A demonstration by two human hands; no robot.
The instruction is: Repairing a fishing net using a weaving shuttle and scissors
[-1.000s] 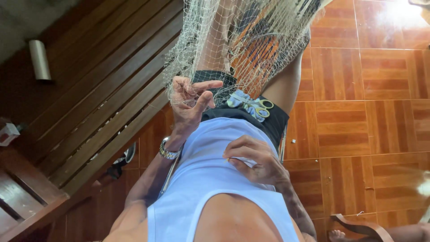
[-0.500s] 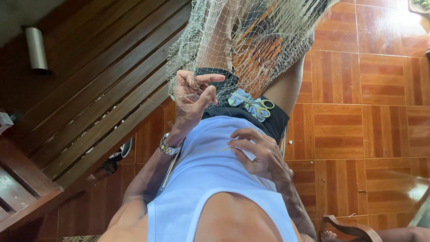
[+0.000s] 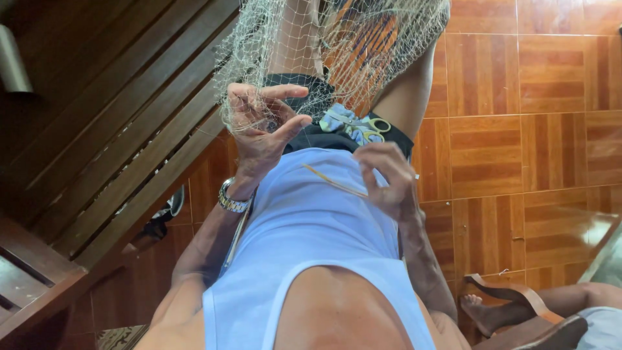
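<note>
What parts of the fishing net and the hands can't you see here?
- Net: its top is cut off by the head view's upper edge.
- Left hand: mesh drapes over the fingertips, hiding the grip.
- Right hand: only its back shows; how it holds the thin yellow tool is hidden.
- Scissors: blades tucked under cloth.

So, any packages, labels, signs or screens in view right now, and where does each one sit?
None: no package, label, sign or screen shows in the head view.
What is there instead: a pale fishing net hanging over the lap, with its edge in the left hand.
The right hand holds a thin yellowish netting needle against the white vest.
Scissors with yellow handles lie on the lap.
</note>
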